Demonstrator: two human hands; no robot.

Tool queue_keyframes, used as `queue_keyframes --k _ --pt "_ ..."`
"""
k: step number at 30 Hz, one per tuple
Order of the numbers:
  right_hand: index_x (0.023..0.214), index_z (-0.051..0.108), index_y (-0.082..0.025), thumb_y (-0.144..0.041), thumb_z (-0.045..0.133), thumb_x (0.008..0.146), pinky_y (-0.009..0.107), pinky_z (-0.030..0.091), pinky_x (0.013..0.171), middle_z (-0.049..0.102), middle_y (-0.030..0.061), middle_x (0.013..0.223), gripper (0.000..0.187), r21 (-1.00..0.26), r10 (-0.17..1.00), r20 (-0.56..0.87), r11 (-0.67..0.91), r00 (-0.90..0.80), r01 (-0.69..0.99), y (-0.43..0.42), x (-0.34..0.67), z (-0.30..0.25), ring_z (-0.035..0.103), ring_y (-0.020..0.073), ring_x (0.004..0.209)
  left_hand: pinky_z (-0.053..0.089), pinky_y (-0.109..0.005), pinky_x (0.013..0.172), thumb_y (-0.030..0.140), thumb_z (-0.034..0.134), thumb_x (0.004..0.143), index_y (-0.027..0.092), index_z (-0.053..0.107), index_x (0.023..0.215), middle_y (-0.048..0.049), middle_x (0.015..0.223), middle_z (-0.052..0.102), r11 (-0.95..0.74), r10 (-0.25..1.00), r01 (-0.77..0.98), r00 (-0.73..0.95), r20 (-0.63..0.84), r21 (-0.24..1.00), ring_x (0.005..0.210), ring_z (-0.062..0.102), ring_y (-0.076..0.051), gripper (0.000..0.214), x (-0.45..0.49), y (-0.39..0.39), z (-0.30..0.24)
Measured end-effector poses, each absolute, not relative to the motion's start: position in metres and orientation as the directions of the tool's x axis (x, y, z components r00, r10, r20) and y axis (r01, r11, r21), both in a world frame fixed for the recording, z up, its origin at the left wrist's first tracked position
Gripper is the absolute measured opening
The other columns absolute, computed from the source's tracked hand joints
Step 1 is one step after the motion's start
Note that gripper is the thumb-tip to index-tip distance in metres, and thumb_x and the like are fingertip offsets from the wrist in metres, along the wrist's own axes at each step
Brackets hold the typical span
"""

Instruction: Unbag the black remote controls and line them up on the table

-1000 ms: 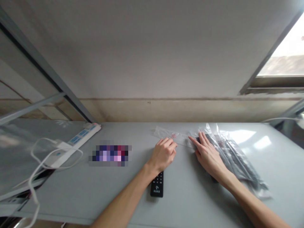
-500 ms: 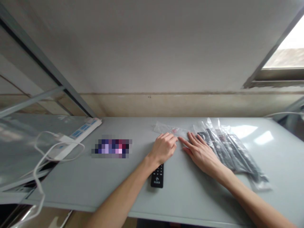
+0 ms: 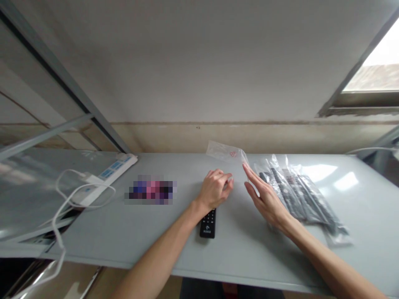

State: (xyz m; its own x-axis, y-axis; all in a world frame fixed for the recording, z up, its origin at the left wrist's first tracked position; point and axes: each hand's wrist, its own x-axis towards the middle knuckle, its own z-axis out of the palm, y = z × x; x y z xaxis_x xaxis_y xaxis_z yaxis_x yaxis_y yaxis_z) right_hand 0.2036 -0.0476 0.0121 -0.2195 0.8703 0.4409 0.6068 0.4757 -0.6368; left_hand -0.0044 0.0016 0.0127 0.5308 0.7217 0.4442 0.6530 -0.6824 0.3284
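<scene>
My left hand [image 3: 215, 189] is closed, its fingers curled, above the upper part of a black remote control [image 3: 208, 226]. The remote's lower end, with light buttons and lettering, shows below my wrist; the rest is hidden. Whatever the curled fingers may hold cannot be made out. To the right, my right hand [image 3: 266, 199] is open, fingers stretched out and thumb apart. At its fingertips is a clear plastic bag [image 3: 222, 150] with a small red mark, raised toward the wall. Several remotes in clear plastic sleeves [image 3: 301, 195] lie side by side just beyond my right hand.
On the left, a white power strip [image 3: 109, 172] lies on the grey table [image 3: 174, 245], with a white cable [image 3: 57, 224] looping over the front edge. A blurred-out flat object [image 3: 151, 191] lies left of my hands. A wall stands behind the table.
The clear bag has risen from the table at my right fingertips. My right hand has turned onto its edge, away from lying flat. My left hand remains over the remote.
</scene>
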Motion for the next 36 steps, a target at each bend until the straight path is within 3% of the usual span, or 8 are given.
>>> queue_keyframes --k 5,9,13,17,23,27,33,36 --pt "0.161 0.048 -0.03 -0.043 0.048 0.109 0.051 0.035 0.128 0.049 0.0033 0.163 0.053 -0.783 0.895 0.383 0.446 -0.229 0.434 -0.05 0.202 0.019 0.047 0.0285 0.151 0.046 -0.049 0.109 0.054 0.026 0.112 0.009 0.045 0.157 -0.0197 0.143 0.065 -0.702 0.696 0.64 0.524 0.49 0.312 0.132 0.058 -0.031 0.066 -0.007 0.002 0.012" --pt "0.165 0.041 -0.032 -0.04 0.051 0.109 0.054 0.032 0.129 0.045 0.0022 0.166 0.058 -0.771 0.883 0.345 0.46 -0.318 0.44 -0.05 0.202 0.012 0.04 0.0296 0.155 0.041 -0.049 0.118 0.054 0.021 0.113 0.007 0.05 0.152 -0.0221 0.152 0.058 -0.732 0.656 0.59 0.477 0.586 0.34 0.147 0.049 -0.031 0.067 -0.009 0.0 0.013" --pt "0.169 0.031 -0.035 -0.029 0.054 0.107 0.058 0.032 0.129 0.038 0.0029 0.171 0.066 -0.676 0.825 0.342 0.548 -0.449 0.492 -0.053 0.2 0.004 0.031 0.0299 0.159 0.041 -0.049 0.119 0.048 0.028 0.113 0.011 0.056 0.147 -0.0194 0.144 0.065 -0.744 0.628 0.567 0.414 0.659 0.353 0.142 0.054 -0.03 0.058 -0.011 0.0 0.014" --pt "0.169 0.029 -0.033 -0.02 0.052 0.104 0.061 0.036 0.127 0.039 0.0062 0.171 0.07 -0.616 0.786 0.354 0.604 -0.507 0.506 -0.054 0.199 0.0 0.032 0.0312 0.159 0.038 -0.049 0.124 0.036 0.039 0.11 0.016 0.053 0.151 -0.0155 0.157 0.056 -0.742 0.615 0.583 0.398 0.681 0.329 0.15 0.047 -0.028 0.048 -0.011 0.002 0.013" --pt "0.158 0.052 -0.03 -0.02 0.054 0.102 0.056 0.048 0.12 0.067 0.0107 0.147 0.057 -0.617 0.786 0.376 0.608 -0.491 0.5 -0.055 0.196 0.006 0.062 0.0329 0.138 0.037 -0.047 0.126 0.004 0.032 0.101 0.023 0.028 0.167 -0.0085 0.16 0.055 -0.795 0.496 0.58 0.452 0.742 0.178 0.153 0.045 -0.021 0.069 -0.015 0.0 0.022" --pt "0.163 0.041 -0.033 -0.038 0.059 0.104 0.055 0.041 0.125 0.064 0.0103 0.15 0.062 -0.743 0.845 0.344 0.511 -0.409 0.432 -0.058 0.195 0.01 0.056 0.0318 0.144 0.037 -0.051 0.127 0.0 0.03 0.101 0.023 0.036 0.164 -0.0072 0.161 0.053 -0.777 0.473 0.621 0.474 0.743 0.098 0.157 0.038 -0.022 0.068 -0.023 0.006 0.024" --pt "0.171 0.016 -0.031 -0.054 0.06 0.103 0.055 0.05 0.113 0.074 0.0123 0.131 0.085 -0.953 0.923 0.199 0.26 -0.33 0.153 -0.057 0.198 0.011 0.067 0.0282 0.127 0.047 -0.052 0.122 -0.002 0.04 0.093 0.011 0.064 0.142 -0.0124 0.148 0.065 -0.692 0.618 0.705 0.468 0.632 0.154 0.145 0.056 -0.026 0.056 -0.035 0.03 0.005" --pt "0.169 0.023 -0.029 -0.054 0.055 0.105 0.052 0.055 0.105 0.076 0.0117 0.123 0.076 -0.991 0.95 0.123 0.133 -0.286 0.015 -0.055 0.199 0.015 0.074 0.0263 0.112 0.051 -0.046 0.12 -0.004 0.042 0.09 0.009 0.067 0.138 -0.0138 0.148 0.064 -0.654 0.684 0.73 0.455 0.57 0.201 0.142 0.059 -0.024 0.056 -0.037 0.035 0.001"
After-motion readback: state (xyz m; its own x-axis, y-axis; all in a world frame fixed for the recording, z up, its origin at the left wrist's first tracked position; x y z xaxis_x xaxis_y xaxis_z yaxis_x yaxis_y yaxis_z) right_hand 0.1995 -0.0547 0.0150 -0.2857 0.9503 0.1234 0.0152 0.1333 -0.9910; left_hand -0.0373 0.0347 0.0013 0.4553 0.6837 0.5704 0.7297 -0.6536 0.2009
